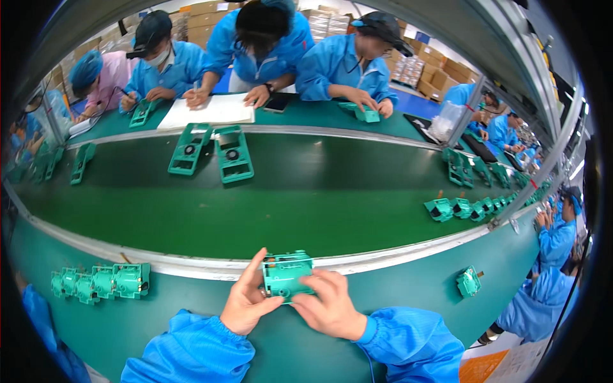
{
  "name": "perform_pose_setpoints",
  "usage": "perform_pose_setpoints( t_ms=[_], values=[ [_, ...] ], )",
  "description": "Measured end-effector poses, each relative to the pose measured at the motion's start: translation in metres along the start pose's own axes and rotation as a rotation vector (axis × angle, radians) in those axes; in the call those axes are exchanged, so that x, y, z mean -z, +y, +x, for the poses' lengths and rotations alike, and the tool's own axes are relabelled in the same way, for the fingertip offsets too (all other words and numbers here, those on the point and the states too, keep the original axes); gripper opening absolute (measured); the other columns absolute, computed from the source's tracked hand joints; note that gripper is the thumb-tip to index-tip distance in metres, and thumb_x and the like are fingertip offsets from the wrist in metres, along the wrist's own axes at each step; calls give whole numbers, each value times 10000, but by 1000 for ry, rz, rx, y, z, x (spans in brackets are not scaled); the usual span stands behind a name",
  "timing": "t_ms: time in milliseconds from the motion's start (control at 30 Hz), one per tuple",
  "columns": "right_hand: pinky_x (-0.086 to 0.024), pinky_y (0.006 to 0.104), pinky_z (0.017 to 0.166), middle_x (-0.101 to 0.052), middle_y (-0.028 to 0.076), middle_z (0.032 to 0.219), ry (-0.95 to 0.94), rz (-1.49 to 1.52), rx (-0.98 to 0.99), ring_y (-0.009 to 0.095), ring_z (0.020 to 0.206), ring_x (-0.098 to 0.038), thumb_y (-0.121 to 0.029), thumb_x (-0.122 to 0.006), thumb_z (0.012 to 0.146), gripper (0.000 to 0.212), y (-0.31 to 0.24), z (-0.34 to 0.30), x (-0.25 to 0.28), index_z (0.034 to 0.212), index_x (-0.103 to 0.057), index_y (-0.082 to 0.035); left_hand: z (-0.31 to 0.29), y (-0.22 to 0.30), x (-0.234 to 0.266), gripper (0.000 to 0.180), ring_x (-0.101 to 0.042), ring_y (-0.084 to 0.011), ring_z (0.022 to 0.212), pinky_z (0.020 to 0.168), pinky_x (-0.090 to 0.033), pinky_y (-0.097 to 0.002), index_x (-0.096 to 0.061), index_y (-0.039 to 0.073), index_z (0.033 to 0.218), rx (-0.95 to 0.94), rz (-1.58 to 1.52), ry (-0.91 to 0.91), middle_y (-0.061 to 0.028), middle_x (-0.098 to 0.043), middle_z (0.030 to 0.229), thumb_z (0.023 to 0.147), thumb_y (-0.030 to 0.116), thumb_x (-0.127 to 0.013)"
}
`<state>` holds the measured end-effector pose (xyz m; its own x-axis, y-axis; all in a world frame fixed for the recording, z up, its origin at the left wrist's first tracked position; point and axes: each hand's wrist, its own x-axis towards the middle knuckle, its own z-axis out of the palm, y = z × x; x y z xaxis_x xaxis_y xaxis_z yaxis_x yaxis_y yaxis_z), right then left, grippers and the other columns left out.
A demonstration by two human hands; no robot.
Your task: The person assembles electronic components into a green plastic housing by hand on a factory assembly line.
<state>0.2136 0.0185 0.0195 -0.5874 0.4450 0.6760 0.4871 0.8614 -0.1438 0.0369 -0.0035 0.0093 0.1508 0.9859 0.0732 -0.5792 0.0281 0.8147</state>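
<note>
Between my two hands, just above the near bench edge, is a green plastic housing (285,276) with an open compartment on its upper side. My left hand (246,299) grips its left side, thumb below and index finger stretched up along it. On its right side, the fingers of my right hand (332,305) are bent against the face and lower edge. On the bench to the left stands a row of several similar green housings (131,281). A single green housing (469,282) lies to the right.
A green conveyor belt (268,217) runs beyond a metal rail (370,258). It carries green frames (234,155) with round black parts and a line of housings (439,209) at right. Co-workers sit or stand opposite, one over an open notebook (211,112). A metal post (536,172) rises at right.
</note>
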Motion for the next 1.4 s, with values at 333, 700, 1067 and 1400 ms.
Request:
perform_pose_setpoints(
  t_ms=[333,700,1067,1400],
  values=[
    [-353,401,956,-362,202,1280,-105,544,-308,337,1188,-371,-148,-788,568,843,24,5,6,1259,-331,11,0,2,7,860,-260,-252,1263,1000,-278,-394,-145,107,1382,50,-132,-129,-150,-225,1382,694,-94,-621],
    [-350,402,959,-392,192,1261,-63,610,-340,337,1177,-383,-114,-777,548,805,30,-3,1,1237,-376,-2,2,5,7,856,-344,-237,1168,1001,-262,-363,-132,57,1383,95,-300,-138,-120,-256,1362,608,-59,-478],
    [-349,388,958,-365,195,1283,-97,597,-305,329,1175,-385,-109,-763,590,804,27,1,6,1265,-340,4,0,2,9,779,-321,-260,1221,998,-282,-388,-171,70,1373,67,-175,-114,-133,-224,1388,694,-100,-512],
    [-429,316,855,-445,122,1229,-54,1775,-932,200,1066,-483,-3,-619,763,708,33,-2,4,1342,-212,-26,0,-1,10,754,-323,-255,1225,1006,-263,-382,-180,70,1370,59,-209,-142,-137,-200,1399,721,-111,-519]
  ],
)
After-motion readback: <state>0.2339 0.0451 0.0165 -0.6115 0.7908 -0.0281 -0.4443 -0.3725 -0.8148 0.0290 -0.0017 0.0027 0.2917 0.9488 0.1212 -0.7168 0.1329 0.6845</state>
